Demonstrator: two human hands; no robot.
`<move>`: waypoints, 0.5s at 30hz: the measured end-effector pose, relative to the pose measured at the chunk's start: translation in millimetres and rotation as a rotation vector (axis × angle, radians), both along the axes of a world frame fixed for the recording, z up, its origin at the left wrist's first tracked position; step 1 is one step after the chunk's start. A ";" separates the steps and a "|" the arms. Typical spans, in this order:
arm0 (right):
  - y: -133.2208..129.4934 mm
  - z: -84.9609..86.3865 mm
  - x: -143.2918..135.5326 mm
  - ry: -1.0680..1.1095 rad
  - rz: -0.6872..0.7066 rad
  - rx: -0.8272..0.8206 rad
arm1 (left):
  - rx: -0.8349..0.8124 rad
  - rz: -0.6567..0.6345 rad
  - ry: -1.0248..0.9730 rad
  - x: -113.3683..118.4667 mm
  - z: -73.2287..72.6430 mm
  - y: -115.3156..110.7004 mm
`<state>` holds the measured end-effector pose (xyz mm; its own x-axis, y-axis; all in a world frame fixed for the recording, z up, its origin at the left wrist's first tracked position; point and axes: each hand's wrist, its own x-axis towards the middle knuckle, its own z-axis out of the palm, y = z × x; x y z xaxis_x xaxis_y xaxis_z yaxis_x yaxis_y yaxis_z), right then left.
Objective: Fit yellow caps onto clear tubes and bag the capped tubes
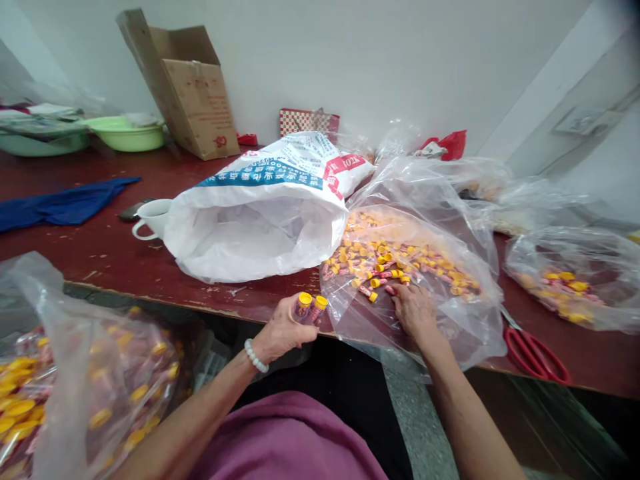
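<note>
My left hand (287,327), with a pale bead bracelet at the wrist, is closed around two small candy-like tubes (317,309) with yellow caps and pinkish-red printed sides. They stand upright in its grip, above the table's front edge. My right hand (415,311) lies at the mouth of a clear plastic bag (360,327), fingers curled, fingertips on a small reddish tube (391,290). Many more yellow-capped tubes (387,259) spill loosely inside this bag, just beyond the fingers. Part of the right fingers is hidden by the hand's back.
A white woven sack (260,267) lies open-mouthed beside a white cup (153,217). Red-handled scissors (535,350) rest at the right edge. Another bag of tubes (570,287) lies far right; a large filled bag (100,373) is lower left. A cardboard box (203,107) stands behind.
</note>
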<state>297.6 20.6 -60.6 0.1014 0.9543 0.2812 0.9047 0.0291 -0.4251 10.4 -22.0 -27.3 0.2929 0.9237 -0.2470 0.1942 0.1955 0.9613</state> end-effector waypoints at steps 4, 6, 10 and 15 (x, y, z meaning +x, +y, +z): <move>-16.5 32.0 -33.9 0.112 0.115 0.075 | 0.085 -0.018 0.030 3.2 2.1 3.1; -30.6 56.7 -62.7 0.242 0.311 0.140 | 0.139 -0.022 0.066 4.0 1.4 4.9; -54.5 85.9 -112.8 0.372 0.704 0.145 | 0.281 -0.043 0.174 6.1 -1.8 6.2; -58.2 82.4 -131.5 0.233 0.817 0.124 | 0.337 -0.064 0.249 6.9 -0.1 3.9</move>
<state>166.1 -37.6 21.8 -0.5363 0.7167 0.4458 0.4692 0.6922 -0.5484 17.4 -18.1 -27.4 0.3220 0.9467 -0.0049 0.4302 -0.1417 0.8915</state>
